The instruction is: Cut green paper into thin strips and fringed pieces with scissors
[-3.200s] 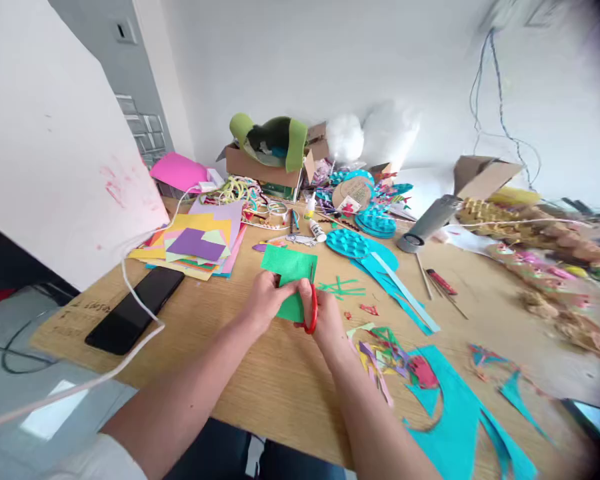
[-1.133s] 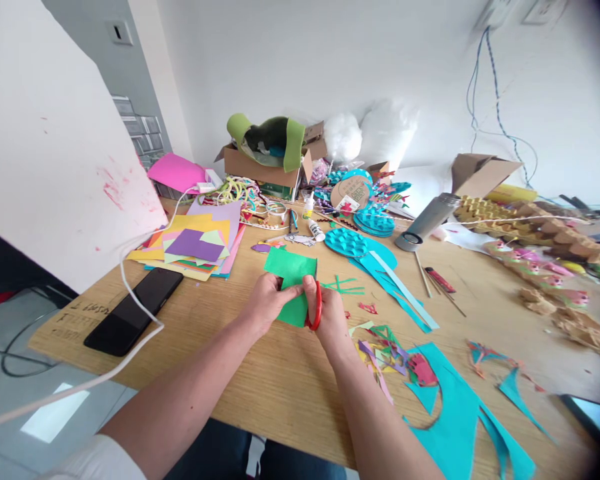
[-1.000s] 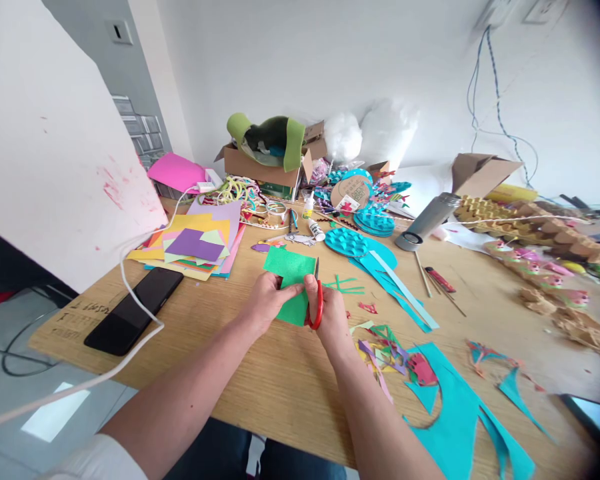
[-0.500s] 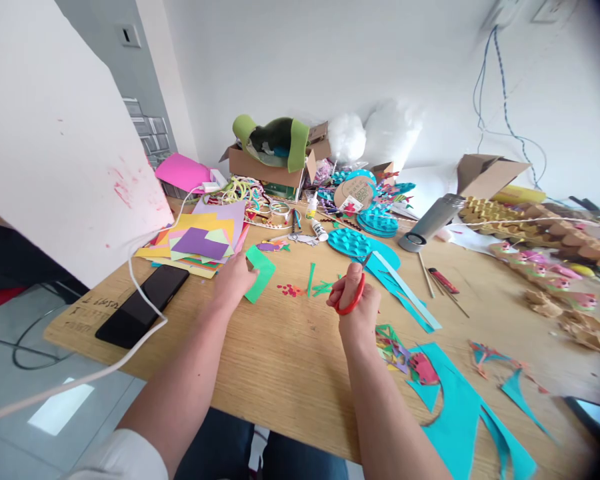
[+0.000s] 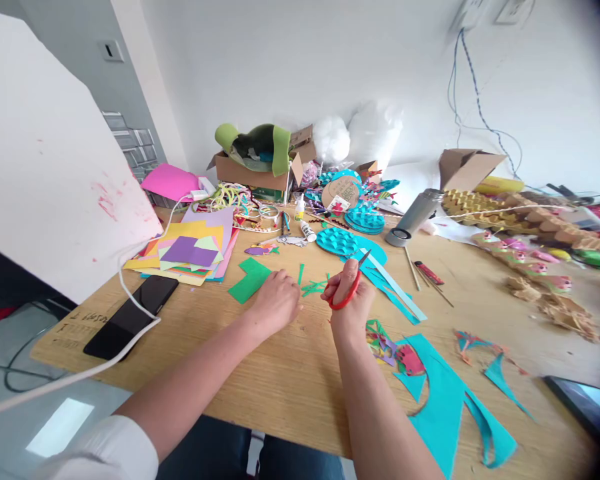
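Note:
My right hand is closed round a pair of red-handled scissors, blades pointing up and away. My left hand is low over the table, fingers curled and pressed together; whatever may be in them is hidden. Just left of it lies an angled piece of green paper, loose on the tabletop. Between my hands are thin green paper strips; one more green strip lies just beyond the left fingers. The small red paper bits seen earlier are covered by my left hand.
Stacked coloured paper and a black phone sit on the left, a white cable crossing the phone. Blue paper scraps lie on the right. Farther back are a grey flask, glue bottles and blue egg-carton pieces.
My left hand has let go of the green paper and moved right, onto the spot with the red bits. The scissors stay in my right hand. The view has shifted slightly.

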A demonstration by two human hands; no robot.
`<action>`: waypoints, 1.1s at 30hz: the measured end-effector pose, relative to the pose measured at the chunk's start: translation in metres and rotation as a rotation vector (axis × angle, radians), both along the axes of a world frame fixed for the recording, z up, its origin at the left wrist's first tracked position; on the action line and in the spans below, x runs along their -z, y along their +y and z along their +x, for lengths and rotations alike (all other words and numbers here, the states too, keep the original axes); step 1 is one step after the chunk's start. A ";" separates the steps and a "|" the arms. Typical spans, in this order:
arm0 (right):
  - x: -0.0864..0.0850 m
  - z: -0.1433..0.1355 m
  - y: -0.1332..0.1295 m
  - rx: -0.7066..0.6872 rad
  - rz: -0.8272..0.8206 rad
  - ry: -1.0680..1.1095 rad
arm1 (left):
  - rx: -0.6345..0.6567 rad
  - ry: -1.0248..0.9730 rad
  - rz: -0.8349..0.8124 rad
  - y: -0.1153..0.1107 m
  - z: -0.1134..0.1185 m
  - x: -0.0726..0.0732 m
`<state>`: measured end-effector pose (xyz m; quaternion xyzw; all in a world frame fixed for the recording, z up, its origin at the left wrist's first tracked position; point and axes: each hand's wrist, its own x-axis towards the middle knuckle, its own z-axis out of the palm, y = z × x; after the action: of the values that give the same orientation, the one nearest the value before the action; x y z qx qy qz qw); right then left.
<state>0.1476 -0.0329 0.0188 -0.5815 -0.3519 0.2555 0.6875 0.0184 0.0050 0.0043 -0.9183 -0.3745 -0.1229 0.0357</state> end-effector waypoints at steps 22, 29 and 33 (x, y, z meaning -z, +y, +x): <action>-0.002 -0.001 0.005 -0.075 -0.084 0.109 | -0.295 -0.894 -0.369 0.050 0.002 -0.015; 0.011 0.004 0.018 -0.167 -0.070 0.255 | 0.045 -1.757 -1.225 0.042 -0.027 -0.032; 0.016 0.003 0.019 -0.340 -0.062 0.396 | 0.064 -1.802 -1.255 0.033 -0.037 -0.022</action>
<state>0.1503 -0.0143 0.0024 -0.4734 -0.2950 0.4867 0.6723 -0.0187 0.0376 0.0264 -0.3561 -0.2352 -0.5371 -0.7276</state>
